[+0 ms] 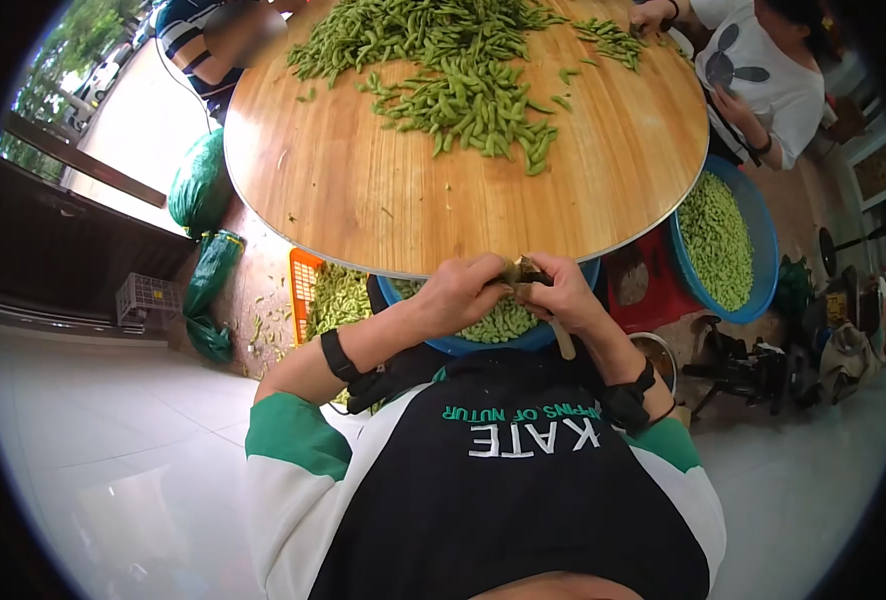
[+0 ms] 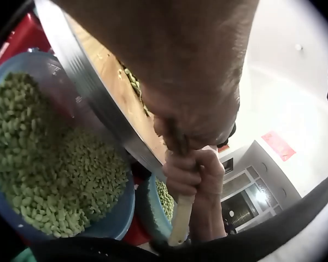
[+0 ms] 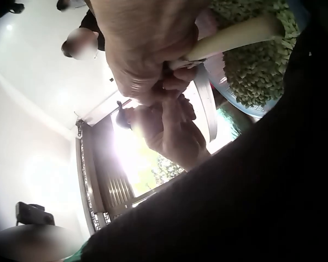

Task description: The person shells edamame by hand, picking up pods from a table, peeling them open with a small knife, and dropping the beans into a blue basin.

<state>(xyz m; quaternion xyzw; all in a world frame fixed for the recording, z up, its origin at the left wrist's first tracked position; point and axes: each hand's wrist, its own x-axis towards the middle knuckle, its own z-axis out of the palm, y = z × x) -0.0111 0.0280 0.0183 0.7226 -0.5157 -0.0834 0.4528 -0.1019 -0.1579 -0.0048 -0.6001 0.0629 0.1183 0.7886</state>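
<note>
Both hands meet at the near edge of the round wooden table [image 1: 393,210]. My right hand [image 1: 571,298] grips a small knife-like tool by its pale handle [image 2: 181,218], which sticks out below the fist; a bit of metal shows beside the fingers in the right wrist view. My left hand [image 1: 460,293] has its fingers curled and its thumb pressed in, pinching a small brownish piece [image 1: 512,270] against the right fingers. What that piece is I cannot tell. Below the hands stands a blue basin [image 1: 443,345] with shelled green beans [image 1: 500,326].
Green bean pods [image 1: 473,100] are heaped on the table. An orange basket [image 1: 304,285] with pods stands left, a second blue basin [image 1: 766,255] of beans right. Green sacks [image 1: 203,185] lie on the left floor. Two other people sit across, one in a white shirt [image 1: 798,90].
</note>
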